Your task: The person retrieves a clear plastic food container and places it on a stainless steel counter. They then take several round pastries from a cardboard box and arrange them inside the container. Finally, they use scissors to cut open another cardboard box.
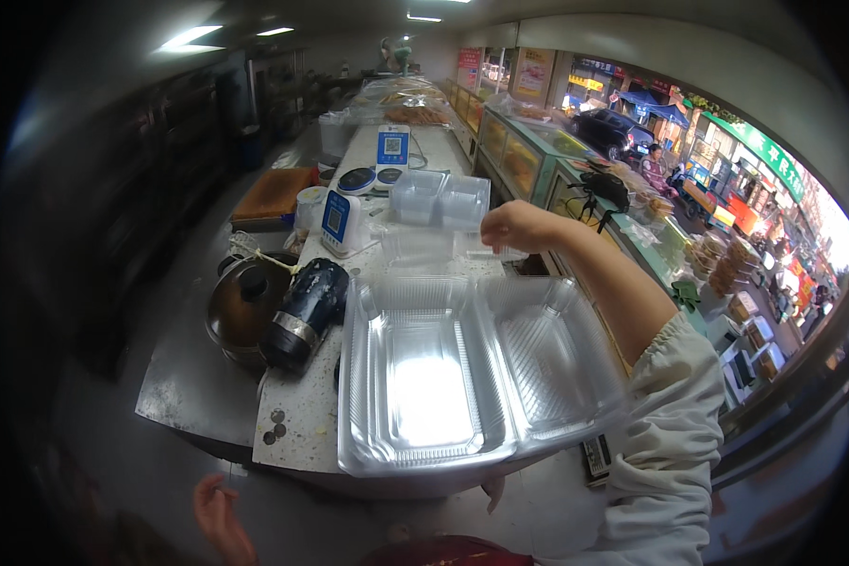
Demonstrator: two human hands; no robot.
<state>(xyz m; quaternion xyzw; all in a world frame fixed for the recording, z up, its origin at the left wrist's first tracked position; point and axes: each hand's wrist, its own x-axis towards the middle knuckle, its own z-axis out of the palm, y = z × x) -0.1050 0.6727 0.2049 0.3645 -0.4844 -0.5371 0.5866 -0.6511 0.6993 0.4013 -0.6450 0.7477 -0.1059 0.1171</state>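
Observation:
A large clear plastic container (pixel 500 377) with two halves, tray and lid, lies unfolded at the near end of the counter. Past its far edge, my right hand (pixel 517 227) reaches over the counter, fingers bent down and pressed together; whether anything thin is between them I cannot make out. Right beside those fingers stand stacked clear plastic boxes (pixel 441 196), and a shallow clear container (pixel 417 248) sits just in front of the stack. Low at the left, away from the counter, my left hand (pixel 221 521) hangs with loosely curled fingers and holds nothing.
On the counter's left side are a dark tumbler (pixel 304 311), a lidded pot (pixel 247 300), two blue-and-white code stands (pixel 341 223) and a few coins (pixel 275 427). A brown slab (pixel 274 193) rests further back. Glass display cases (pixel 514 151) line the right, towards the street.

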